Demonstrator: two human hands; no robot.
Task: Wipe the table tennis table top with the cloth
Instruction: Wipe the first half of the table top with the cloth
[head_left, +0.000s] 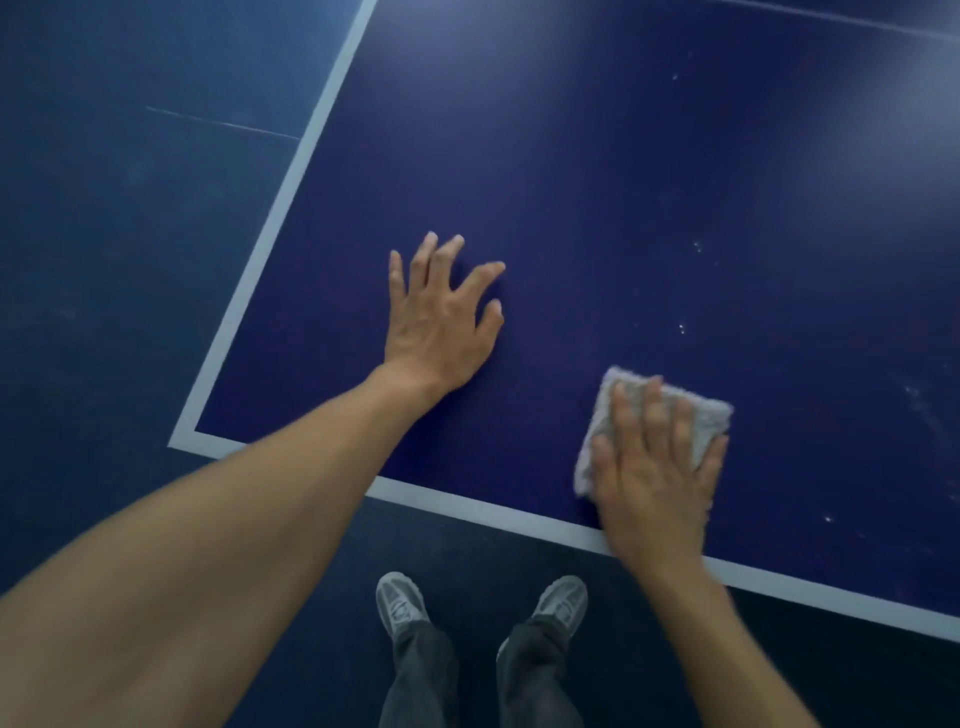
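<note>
The dark blue table tennis table top (623, 182) fills the upper right, with a pale border line along its left and near edges. A folded grey cloth (704, 415) lies flat on it near the front edge. My right hand (654, 478) presses on the cloth with straight, spread fingers and covers most of it. My left hand (441, 312) rests flat on the bare table top to the left of the cloth, fingers spread. Small white specks dot the surface to the right of the cloth.
The table's near left corner (182, 441) is at the left. Blue floor (104, 234) lies beyond the left edge. Dark floor lies below the front edge, where my two grey shoes (400, 608) stand.
</note>
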